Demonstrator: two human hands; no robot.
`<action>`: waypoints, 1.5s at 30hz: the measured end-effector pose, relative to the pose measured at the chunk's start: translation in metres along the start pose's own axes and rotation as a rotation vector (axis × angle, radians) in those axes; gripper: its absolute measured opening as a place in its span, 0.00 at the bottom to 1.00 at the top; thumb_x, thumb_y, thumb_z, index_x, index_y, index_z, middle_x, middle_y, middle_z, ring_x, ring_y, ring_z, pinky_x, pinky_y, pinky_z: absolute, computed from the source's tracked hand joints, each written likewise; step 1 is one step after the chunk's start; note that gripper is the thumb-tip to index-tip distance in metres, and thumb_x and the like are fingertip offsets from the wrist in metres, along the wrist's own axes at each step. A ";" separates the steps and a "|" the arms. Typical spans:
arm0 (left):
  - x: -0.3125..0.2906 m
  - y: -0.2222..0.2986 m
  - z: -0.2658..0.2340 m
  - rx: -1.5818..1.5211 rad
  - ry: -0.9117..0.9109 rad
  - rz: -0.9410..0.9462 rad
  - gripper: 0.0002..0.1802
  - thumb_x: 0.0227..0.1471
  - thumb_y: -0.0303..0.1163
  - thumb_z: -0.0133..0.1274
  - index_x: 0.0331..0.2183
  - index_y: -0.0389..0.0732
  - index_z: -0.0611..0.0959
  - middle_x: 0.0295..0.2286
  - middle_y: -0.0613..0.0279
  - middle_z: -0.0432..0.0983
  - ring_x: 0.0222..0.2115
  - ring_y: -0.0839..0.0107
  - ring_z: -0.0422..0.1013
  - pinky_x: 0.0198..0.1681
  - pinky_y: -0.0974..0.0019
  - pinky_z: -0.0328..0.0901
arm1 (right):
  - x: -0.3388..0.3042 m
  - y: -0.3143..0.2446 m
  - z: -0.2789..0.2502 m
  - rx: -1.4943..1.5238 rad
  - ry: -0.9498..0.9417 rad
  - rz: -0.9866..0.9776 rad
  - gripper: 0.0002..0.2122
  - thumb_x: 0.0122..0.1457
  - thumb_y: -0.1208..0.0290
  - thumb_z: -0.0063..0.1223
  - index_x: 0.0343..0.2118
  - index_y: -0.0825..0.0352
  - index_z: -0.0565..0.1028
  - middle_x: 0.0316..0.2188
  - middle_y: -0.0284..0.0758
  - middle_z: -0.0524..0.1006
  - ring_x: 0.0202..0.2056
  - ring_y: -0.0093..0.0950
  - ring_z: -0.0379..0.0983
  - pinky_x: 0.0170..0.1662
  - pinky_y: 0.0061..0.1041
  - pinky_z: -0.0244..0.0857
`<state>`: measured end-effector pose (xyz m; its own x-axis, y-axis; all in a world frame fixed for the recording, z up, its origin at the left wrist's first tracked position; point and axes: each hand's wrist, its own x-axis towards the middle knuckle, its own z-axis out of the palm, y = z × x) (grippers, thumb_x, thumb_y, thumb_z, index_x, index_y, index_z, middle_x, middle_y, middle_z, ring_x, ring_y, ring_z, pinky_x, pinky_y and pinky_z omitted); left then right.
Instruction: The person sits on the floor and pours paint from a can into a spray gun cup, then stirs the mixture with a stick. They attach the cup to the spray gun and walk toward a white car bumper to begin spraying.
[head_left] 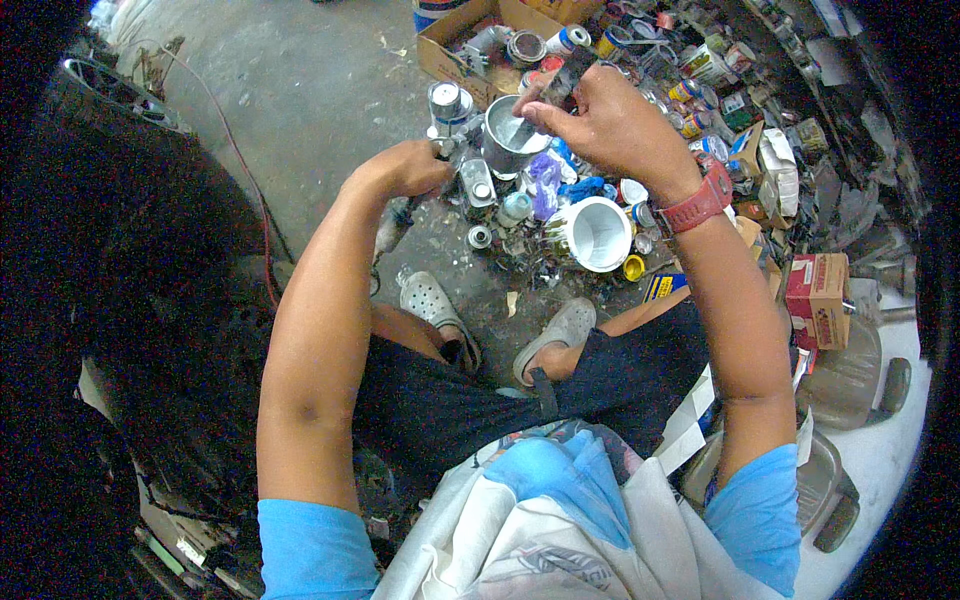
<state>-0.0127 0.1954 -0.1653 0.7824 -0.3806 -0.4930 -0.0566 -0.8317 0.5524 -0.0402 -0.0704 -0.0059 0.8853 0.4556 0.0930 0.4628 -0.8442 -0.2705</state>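
My left hand (412,168) is closed round a dark and silver tool (396,228) that looks like a spray gun; its lower part hangs below my fist and its front is partly hidden. Raised to the right, my right hand (615,115) has its fingers curled at a small dark object (574,72) whose kind I cannot make out. Between the hands stands an open grey can (500,160) with pale grey inside. Close to my left hand are a white-topped can (446,100) and a clear rectangular bottle (478,184).
A white bucket (600,236) lies tilted nearer my feet, beside a purple plastic bag (545,185) and a small yellow cap (634,267). Behind sits a cardboard box (450,55) of cans. Many cans crowd the right side. A red hose (238,150) crosses the floor at left.
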 end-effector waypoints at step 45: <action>0.002 -0.004 0.000 -0.016 -0.034 -0.024 0.22 0.55 0.43 0.53 0.37 0.33 0.87 0.33 0.45 0.86 0.37 0.52 0.82 0.45 0.51 0.72 | 0.010 0.017 0.010 0.219 0.027 -0.175 0.21 0.58 0.55 0.68 0.35 0.74 0.83 0.34 0.56 0.83 0.40 0.54 0.82 0.46 0.49 0.75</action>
<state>-0.0107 0.1978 -0.1685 0.7616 -0.3744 -0.5290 -0.0276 -0.8342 0.5507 -0.0235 -0.0776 -0.0196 0.7953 0.5784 0.1814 0.5904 -0.6712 -0.4482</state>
